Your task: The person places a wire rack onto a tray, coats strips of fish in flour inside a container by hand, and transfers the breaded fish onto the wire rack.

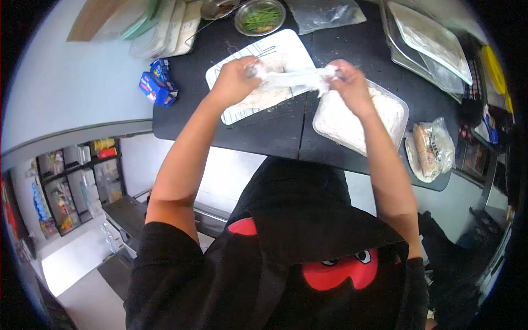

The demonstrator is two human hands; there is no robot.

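A white strip (294,78), thin and see-through in places, is stretched between my two hands. It may be dough or plastic film; I cannot tell which. My left hand (237,81) pinches one end above a white tray (230,114) with dark line markings and whitish smears. The other end is bunched in the closed fingers of my right hand (347,85), with a ragged bit hanging below. Under my right wrist stands a rectangular plastic tub (403,107) filled with white, flour-like stuff (344,118).
Behind the tray are a metal bowl (238,25) of cut green vegetables and a clear plastic bag (324,15). Blue packets (158,85) lie at the left edge, a wrapped bread-like pack (429,146) at right. Stacked trays (432,44) line the back right of the black table (220,135).
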